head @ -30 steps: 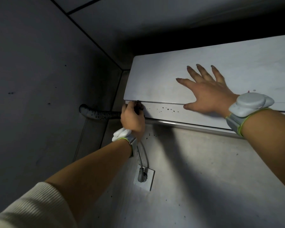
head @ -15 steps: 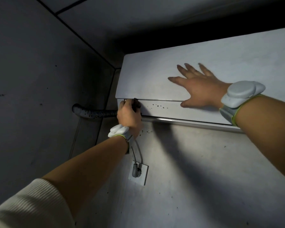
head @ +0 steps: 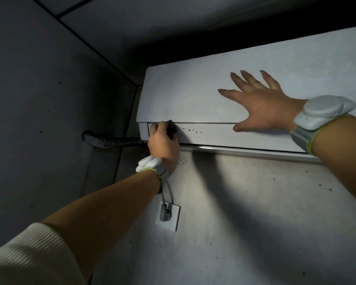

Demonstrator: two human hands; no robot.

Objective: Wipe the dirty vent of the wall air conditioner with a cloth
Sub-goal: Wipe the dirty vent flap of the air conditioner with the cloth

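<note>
Wiping the vent flap
Left hand (head: 162,140) grips a dark cloth (head: 173,129) at the air conditioner (head: 193,99) vent's (head: 214,134) left end; right hand (head: 261,108) spread flat on the front panel.

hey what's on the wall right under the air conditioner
Under the air conditioner: a white wall socket with a grey plug, and dark specks. The left hand hides part of the cord.

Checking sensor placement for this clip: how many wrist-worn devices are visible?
2. One wrist device sits on the left wrist below the vent; the other wrist device is on the right wrist, beside the air conditioner front.
</note>
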